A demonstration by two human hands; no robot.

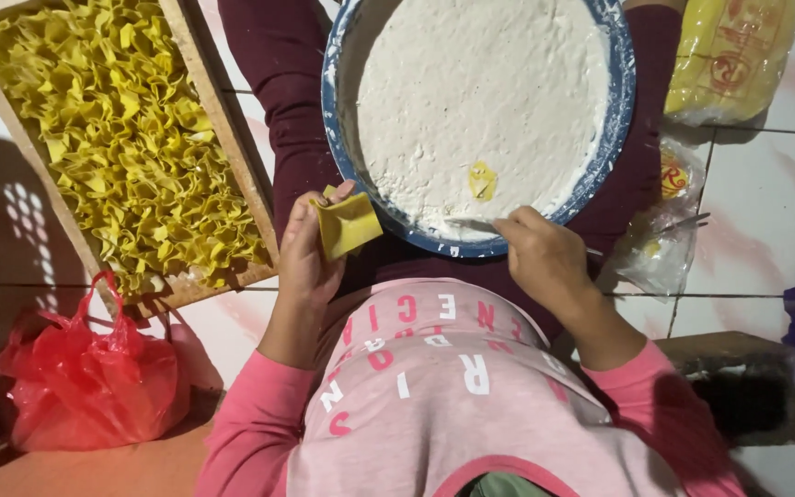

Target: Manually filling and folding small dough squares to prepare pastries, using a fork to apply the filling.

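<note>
My left hand (310,253) holds a folded yellow dough wrapper (347,224) just off the near left rim of a big blue basin (614,120). The basin rests on my lap and is filled with white paste (480,83); a small yellow scrap (482,179) lies on the paste. My right hand (545,258) is closed on a thin utensil (471,224) whose tip lies in the paste at the basin's near rim.
A wooden tray (223,120) full of several folded yellow wrappers (121,138) lies on the white tiled floor at my left. A red plastic bag (85,377) sits below it. Plastic packs of yellow sheets (733,55) and a crumpled clear bag (660,244) are at my right.
</note>
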